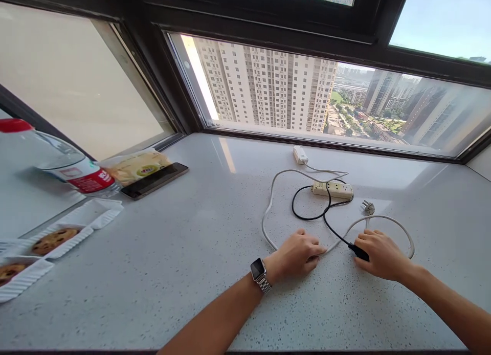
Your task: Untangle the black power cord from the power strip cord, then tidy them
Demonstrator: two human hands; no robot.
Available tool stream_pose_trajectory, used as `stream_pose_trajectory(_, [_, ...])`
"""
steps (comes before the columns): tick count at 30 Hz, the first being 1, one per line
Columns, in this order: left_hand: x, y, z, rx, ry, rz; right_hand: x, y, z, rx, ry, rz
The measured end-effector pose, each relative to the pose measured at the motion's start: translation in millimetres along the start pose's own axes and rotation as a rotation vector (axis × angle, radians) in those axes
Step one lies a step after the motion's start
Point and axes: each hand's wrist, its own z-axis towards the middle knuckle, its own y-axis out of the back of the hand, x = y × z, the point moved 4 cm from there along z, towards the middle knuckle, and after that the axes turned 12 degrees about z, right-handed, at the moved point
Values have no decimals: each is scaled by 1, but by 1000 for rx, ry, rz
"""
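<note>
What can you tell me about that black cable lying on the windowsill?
The black cable is thin, round and looks rubbery. It starts at the cream power strip, crosses over its top, curls into a loose loop on the speckled white sill, then runs toward the person and ends in a thicker black plug end. The right hand holds that end against the sill. It crosses the white cord near the hands. The left hand rests on the white cord, not on the black one.
</note>
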Motion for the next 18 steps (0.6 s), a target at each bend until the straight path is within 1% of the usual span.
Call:
stream_pose_trajectory(2, [2, 2, -1, 10, -3, -8, -1, 13, 4, -12, -35, 159])
stream_pose_trajectory(4, [4, 3, -2, 19, 2, -29, -11, 36, 6, -55, -66, 336])
stream_pose_trajectory(7, [13, 6, -5, 33, 32, -87, -41, 77, 10, -171, -191, 516])
stream_pose_trajectory(10, [34, 12, -15, 42, 85, -139, -76, 107, 14, -297, -353, 611])
stream_pose_trajectory(11, [44, 15, -20, 51, 110, -146, -86, 112, 16, -324, -387, 631])
stream_pose_trajectory(13, [70, 20, -33, 71, 199, -133, -101, 114, 20, -339, -429, 654])
stream_pose_trajectory(14, [84, 23, -41, 70, 276, -106, -106, 111, 21, -330, -441, 651])
stream_pose_trajectory(15, [97, 28, -48, 41, 386, -63, -109, 107, 23, -316, -448, 631])
stream_pose_trajectory(16, [108, 34, -55, -28, 517, -1, -111, 103, 25, -303, -446, 594])
stream_pose_trajectory(17, [115, 42, -61, -114, 631, 53, -109, 98, 27, -292, -431, 544])
stream_pose_trajectory(18, [115, 48, -64, -205, 703, 82, -105, 94, 29, -282, -399, 486])
